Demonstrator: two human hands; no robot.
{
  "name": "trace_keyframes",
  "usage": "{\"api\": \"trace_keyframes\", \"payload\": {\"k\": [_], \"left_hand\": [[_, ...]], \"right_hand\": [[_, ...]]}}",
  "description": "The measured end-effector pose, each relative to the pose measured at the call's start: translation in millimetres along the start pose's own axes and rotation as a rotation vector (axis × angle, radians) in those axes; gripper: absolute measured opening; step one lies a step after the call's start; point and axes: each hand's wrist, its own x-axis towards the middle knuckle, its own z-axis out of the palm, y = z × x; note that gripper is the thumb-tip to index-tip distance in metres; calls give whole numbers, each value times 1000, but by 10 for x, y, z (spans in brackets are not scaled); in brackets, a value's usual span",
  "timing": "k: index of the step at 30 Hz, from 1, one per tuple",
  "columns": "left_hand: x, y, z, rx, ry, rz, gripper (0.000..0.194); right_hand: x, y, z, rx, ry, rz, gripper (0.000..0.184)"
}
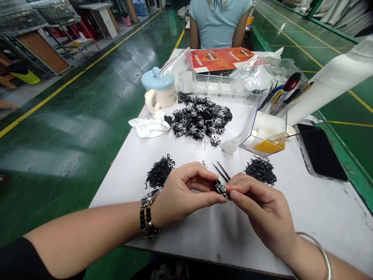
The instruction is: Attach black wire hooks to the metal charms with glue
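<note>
Both the left hand [186, 192] and right hand [259, 206] pinch one small black-and-silver charm [220, 189] above the white surface [320, 210], near its front edge. Black tweezers [220, 171] lie just beyond; bare room spreads right.

Both forearms reach in from below; the left hand [186, 190] and right hand [259, 206] meet fingertip to fingertip, fingers curled, pinching closed

On the bench [320, 217], the heap of small parts [199, 116] lies behind both hands; the mug [159, 91] stands left of it, the open box [264, 130] right, the phone [320, 149] further right.
</note>
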Motion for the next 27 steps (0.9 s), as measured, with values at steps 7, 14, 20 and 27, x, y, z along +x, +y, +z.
{"api": "trace_keyframes", "payload": {"k": [7, 14, 20, 27], "left_hand": [[-32, -21, 1, 89, 13, 125, 29], [-23, -11, 3, 6, -49, 141, 31], [-21, 6, 9, -39, -66, 130, 31], [-31, 1, 2, -124, -119, 81, 34]], "right_hand": [[5, 3, 24, -30, 12, -46, 9], [54, 76, -9, 110, -78, 106, 3], [77, 45, -16, 81, -136, 96, 5], [62, 9, -34, 39, -175, 48, 6]]}}
